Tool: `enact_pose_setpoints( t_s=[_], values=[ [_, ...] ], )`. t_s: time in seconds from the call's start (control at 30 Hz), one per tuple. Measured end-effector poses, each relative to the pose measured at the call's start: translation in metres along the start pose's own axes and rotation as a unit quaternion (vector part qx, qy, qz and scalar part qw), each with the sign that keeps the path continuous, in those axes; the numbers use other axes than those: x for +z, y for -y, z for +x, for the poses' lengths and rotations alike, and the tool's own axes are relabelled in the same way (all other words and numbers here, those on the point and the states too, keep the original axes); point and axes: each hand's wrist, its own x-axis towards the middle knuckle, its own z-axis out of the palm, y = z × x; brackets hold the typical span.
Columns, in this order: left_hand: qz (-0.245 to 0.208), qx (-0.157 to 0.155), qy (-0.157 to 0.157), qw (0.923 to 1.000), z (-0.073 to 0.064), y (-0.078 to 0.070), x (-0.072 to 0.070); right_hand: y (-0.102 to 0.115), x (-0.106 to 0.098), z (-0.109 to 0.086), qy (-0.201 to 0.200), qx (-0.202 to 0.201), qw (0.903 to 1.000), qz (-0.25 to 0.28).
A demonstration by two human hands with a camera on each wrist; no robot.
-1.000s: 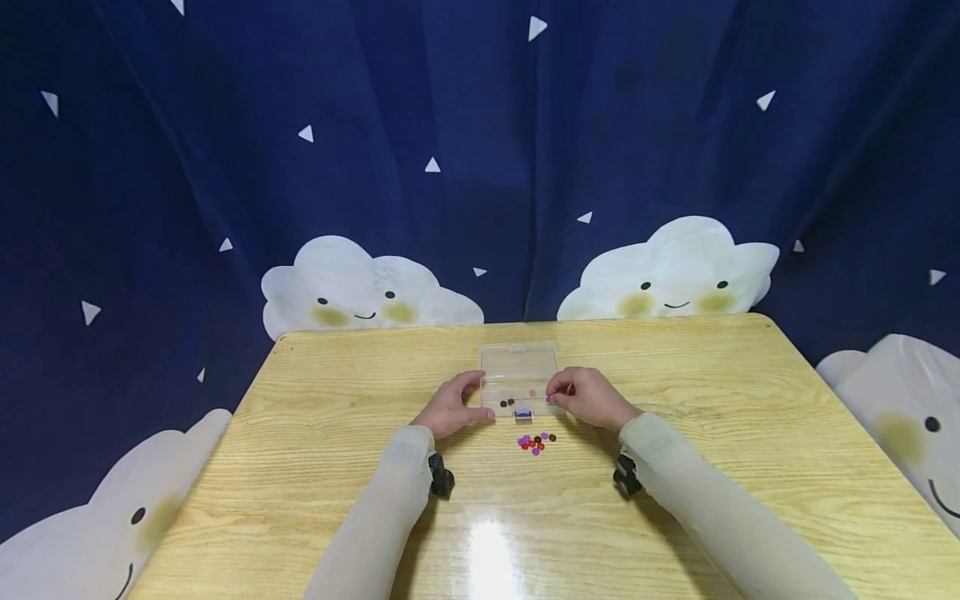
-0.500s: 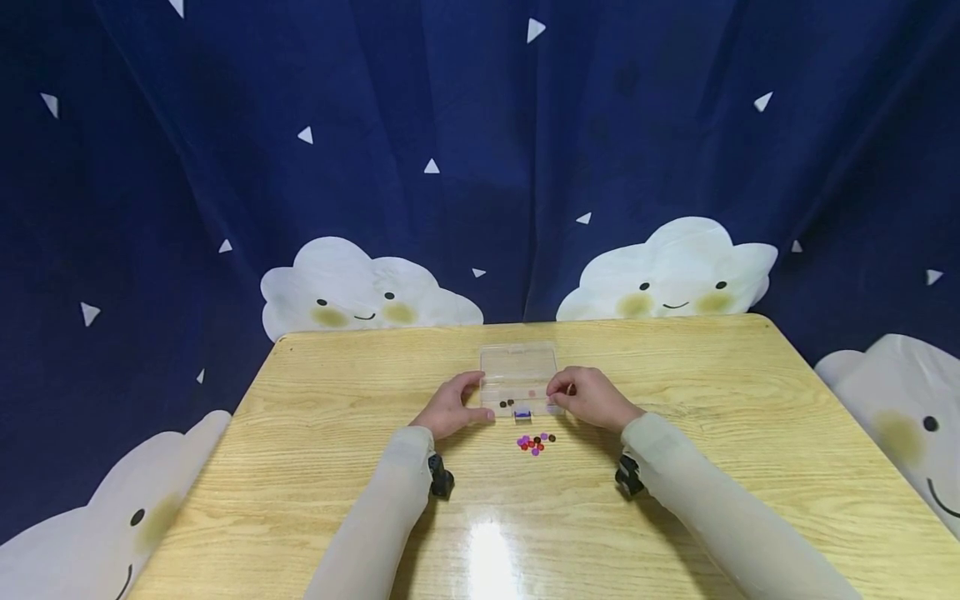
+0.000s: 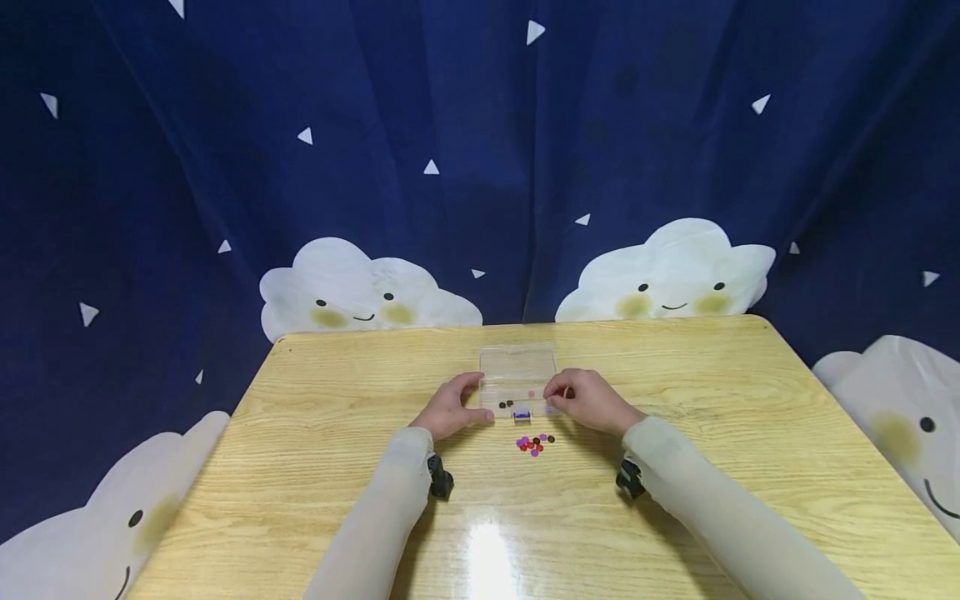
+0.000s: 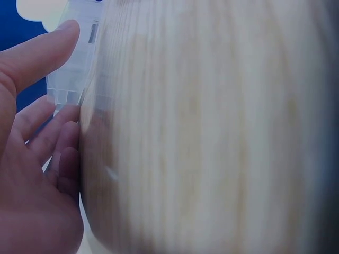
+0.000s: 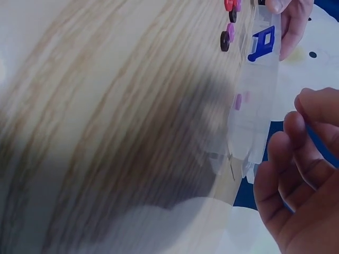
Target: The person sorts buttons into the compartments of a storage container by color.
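A clear plastic box (image 3: pixel 517 390) lies with its lid (image 3: pixel 517 361) tipped back; a blue latch (image 5: pixel 263 43) marks its front. My left hand (image 3: pixel 448 406) grips the left end, thumb at the front corner and fingers along the side. My right hand (image 3: pixel 591 400) hovers at the right end, fingers bent, thumb and fingertips close together, nothing showing between them. Inside the box, a purple button (image 5: pixel 238 101) lies toward the right end, dark buttons (image 3: pixel 502 405) at the left, and a pinkish one (image 3: pixel 531 394) further back. Several red, purple and dark buttons (image 3: pixel 531 445) lie loose before the box.
The wooden table (image 3: pixel 360 500) reaches back to a dark blue curtain (image 3: pixel 375 125) with white cloud shapes (image 3: pixel 667 271). Black wrist cameras (image 3: pixel 440 479) sit on both sleeves.
A second ago my right thumb and finger pinched a purple button over the box's right end; now it no longer shows there. My left hand has stayed at the box.
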Motion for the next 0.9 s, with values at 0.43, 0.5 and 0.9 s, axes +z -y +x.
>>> enact_pose_setpoints(
  t_s=[0.43, 0.5, 0.9],
  values=[
    [-0.004, 0.001, 0.001, 1.0000, 0.000, 0.001, 0.000, -0.002, -0.004, -0.011, 0.013, 0.005, 0.9999, 0.003],
    [-0.005, 0.002, 0.001, 1.0000, 0.001, 0.000, 0.000, -0.002, -0.004, -0.012, 0.014, 0.003, 0.9999, 0.004],
    [-0.001, 0.000, 0.001, 1.0000, 0.001, 0.000, 0.000, -0.001, -0.008, -0.017, 0.013, 0.003, 0.9999, -0.007]
  ],
)
